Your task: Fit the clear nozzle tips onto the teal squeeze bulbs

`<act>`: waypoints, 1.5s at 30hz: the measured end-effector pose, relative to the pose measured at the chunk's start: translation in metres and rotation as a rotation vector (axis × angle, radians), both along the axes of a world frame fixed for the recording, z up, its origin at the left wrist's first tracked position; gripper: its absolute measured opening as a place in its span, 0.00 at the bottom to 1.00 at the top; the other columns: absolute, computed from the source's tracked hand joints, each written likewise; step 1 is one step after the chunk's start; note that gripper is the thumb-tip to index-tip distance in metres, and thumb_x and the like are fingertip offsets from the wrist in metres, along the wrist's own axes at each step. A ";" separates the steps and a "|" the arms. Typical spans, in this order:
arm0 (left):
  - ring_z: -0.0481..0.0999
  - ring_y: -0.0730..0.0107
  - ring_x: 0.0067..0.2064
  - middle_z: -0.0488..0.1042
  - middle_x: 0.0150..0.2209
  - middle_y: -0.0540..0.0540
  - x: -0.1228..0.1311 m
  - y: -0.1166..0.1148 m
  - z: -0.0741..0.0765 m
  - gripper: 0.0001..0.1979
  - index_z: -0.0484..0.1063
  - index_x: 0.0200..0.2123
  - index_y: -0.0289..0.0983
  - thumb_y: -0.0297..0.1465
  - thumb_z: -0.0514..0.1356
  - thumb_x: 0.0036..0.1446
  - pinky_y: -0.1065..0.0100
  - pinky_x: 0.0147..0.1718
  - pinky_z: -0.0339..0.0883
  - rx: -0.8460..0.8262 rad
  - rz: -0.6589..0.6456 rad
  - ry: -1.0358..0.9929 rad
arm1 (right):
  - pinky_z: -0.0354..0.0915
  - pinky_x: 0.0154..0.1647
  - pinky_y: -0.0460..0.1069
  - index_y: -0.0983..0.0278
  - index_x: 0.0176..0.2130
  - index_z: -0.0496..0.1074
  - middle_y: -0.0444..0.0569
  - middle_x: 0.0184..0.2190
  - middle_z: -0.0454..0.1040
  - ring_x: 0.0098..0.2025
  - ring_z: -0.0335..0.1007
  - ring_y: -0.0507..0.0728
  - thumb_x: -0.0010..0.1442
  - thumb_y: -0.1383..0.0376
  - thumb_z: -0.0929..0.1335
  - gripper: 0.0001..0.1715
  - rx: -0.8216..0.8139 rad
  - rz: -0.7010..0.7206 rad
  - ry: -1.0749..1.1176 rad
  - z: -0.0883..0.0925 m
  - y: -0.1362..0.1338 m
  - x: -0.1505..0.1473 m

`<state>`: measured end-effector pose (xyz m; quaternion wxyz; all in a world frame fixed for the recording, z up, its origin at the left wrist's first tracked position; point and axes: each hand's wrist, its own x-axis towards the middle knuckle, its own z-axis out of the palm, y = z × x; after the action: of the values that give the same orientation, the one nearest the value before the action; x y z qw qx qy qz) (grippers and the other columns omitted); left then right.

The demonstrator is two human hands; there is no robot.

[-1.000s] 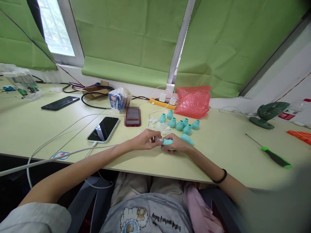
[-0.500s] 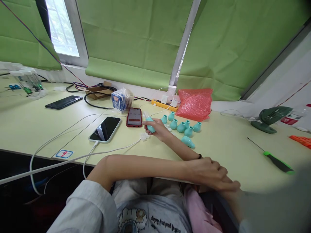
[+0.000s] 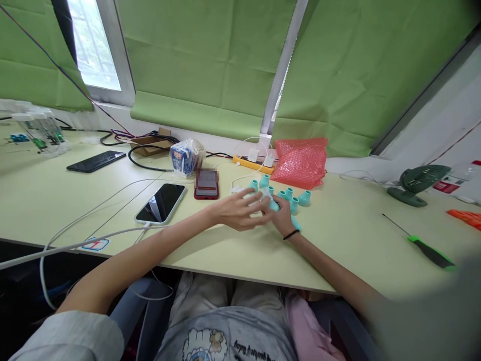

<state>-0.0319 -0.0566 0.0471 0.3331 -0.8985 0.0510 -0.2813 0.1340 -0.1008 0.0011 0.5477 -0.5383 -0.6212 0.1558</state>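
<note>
My right hand [image 3: 282, 216], with a dark band at the wrist, is closed around a turquoise bulb [image 3: 274, 205]. A whitish translucent piece [image 3: 266, 192] shows at the bulb's upper end. My left hand [image 3: 243, 209] reaches in from the left with its fingers stretched and apart. Its fingertips are close to the bulb and the translucent piece; whether they touch is unclear. Several more turquoise bulbs [image 3: 304, 198] with open necks stand just behind and to the right of my hands. One bulb [image 3: 296, 223] lies partly hidden by my right wrist.
On the left are a white-cased phone [image 3: 161, 203] on a cable, a red phone [image 3: 206, 184] and a dark phone [image 3: 96, 161]. Behind stand a wrapped blue box [image 3: 183, 159], a yellow power strip [image 3: 246, 162] and red bubble wrap [image 3: 300, 161]. A screwdriver [image 3: 432, 251] and green fan [image 3: 419, 183] are right.
My left hand has left my right forearm and swung up and left to the bulb. My right hand, with the bulb, has moved right, closer to the other bulbs.
</note>
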 end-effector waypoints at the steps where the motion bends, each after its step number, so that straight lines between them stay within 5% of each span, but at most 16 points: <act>1: 0.65 0.61 0.43 0.67 0.40 0.41 -0.005 0.005 -0.001 0.14 0.61 0.45 0.37 0.32 0.45 0.56 0.60 0.39 0.60 -0.133 0.138 -0.027 | 0.59 0.25 0.48 0.64 0.21 0.63 0.44 0.18 0.62 0.24 0.60 0.53 0.45 0.56 0.67 0.14 0.028 0.000 -0.002 -0.001 0.001 0.000; 3: 0.65 0.62 0.40 0.67 0.36 0.41 -0.012 0.014 -0.006 0.15 0.62 0.44 0.34 0.31 0.45 0.55 0.63 0.34 0.62 -0.414 0.419 -0.070 | 0.59 0.25 0.48 0.64 0.22 0.63 0.42 0.18 0.62 0.23 0.59 0.52 0.46 0.56 0.67 0.15 0.087 0.008 -0.008 -0.003 0.000 -0.003; 6: 0.65 0.59 0.39 0.68 0.35 0.40 -0.011 0.025 -0.019 0.16 0.65 0.42 0.32 0.34 0.52 0.50 0.64 0.31 0.64 -0.537 0.529 -0.033 | 0.61 0.26 0.48 0.64 0.27 0.62 0.43 0.21 0.65 0.22 0.60 0.51 0.51 0.54 0.62 0.14 0.141 0.055 -0.010 -0.006 -0.005 -0.008; 10: 0.65 0.59 0.38 0.68 0.36 0.41 -0.004 0.029 -0.036 0.14 0.68 0.38 0.35 0.27 0.55 0.45 0.64 0.31 0.64 -0.577 0.548 0.051 | 0.62 0.28 0.48 0.63 0.34 0.62 0.44 0.23 0.67 0.24 0.63 0.52 0.55 0.54 0.58 0.15 0.161 0.125 -0.046 -0.005 -0.010 -0.009; 14: 0.65 0.61 0.39 0.68 0.35 0.43 -0.001 0.028 -0.041 0.15 0.68 0.39 0.36 0.21 0.53 0.45 0.65 0.32 0.63 -0.603 0.552 0.069 | 0.60 0.29 0.49 0.64 0.28 0.65 0.44 0.22 0.67 0.25 0.63 0.53 0.51 0.59 0.63 0.10 0.140 0.116 -0.132 0.000 -0.006 -0.008; 19: 0.64 0.63 0.41 0.68 0.38 0.44 0.000 0.027 -0.041 0.15 0.65 0.43 0.36 0.26 0.53 0.50 0.65 0.38 0.62 -0.635 0.505 0.060 | 0.58 0.28 0.48 0.65 0.24 0.66 0.44 0.21 0.67 0.24 0.61 0.52 0.48 0.63 0.66 0.06 0.152 0.046 -0.161 0.002 -0.002 -0.007; 23: 0.58 0.58 0.48 0.61 0.49 0.43 0.004 0.018 -0.044 0.19 0.58 0.50 0.39 0.30 0.50 0.54 0.60 0.43 0.57 -0.619 0.460 0.049 | 0.57 0.23 0.46 0.65 0.21 0.64 0.41 0.16 0.62 0.20 0.57 0.50 0.49 0.62 0.65 0.10 0.172 0.008 -0.109 0.003 -0.003 -0.002; 26: 0.53 0.54 0.52 0.52 0.56 0.46 0.009 0.008 -0.046 0.21 0.51 0.54 0.41 0.32 0.48 0.56 0.54 0.48 0.50 -0.559 0.393 0.057 | 0.59 0.23 0.46 0.64 0.25 0.63 0.41 0.18 0.63 0.20 0.59 0.50 0.51 0.59 0.64 0.11 0.203 -0.006 -0.034 0.006 -0.003 0.003; 30: 0.51 0.56 0.53 0.53 0.56 0.45 0.015 -0.001 -0.048 0.22 0.49 0.56 0.39 0.32 0.46 0.57 0.53 0.51 0.43 -0.491 0.316 0.095 | 0.60 0.22 0.45 0.63 0.31 0.59 0.41 0.21 0.64 0.19 0.60 0.49 0.55 0.57 0.60 0.11 0.245 -0.025 0.080 0.012 0.001 0.008; 45: 0.53 0.55 0.50 0.59 0.53 0.46 0.045 0.020 -0.040 0.22 0.55 0.52 0.41 0.25 0.49 0.52 0.57 0.43 0.53 -0.596 0.422 0.069 | 0.59 0.19 0.44 0.63 0.29 0.60 0.41 0.19 0.64 0.16 0.58 0.48 0.54 0.56 0.61 0.12 0.257 -0.064 0.108 0.016 0.008 0.019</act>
<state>0.0134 -0.0366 0.0067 0.1052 -0.9558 -0.2084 -0.1785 0.1530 -0.0929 0.0174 0.6494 -0.4743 -0.5881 0.0863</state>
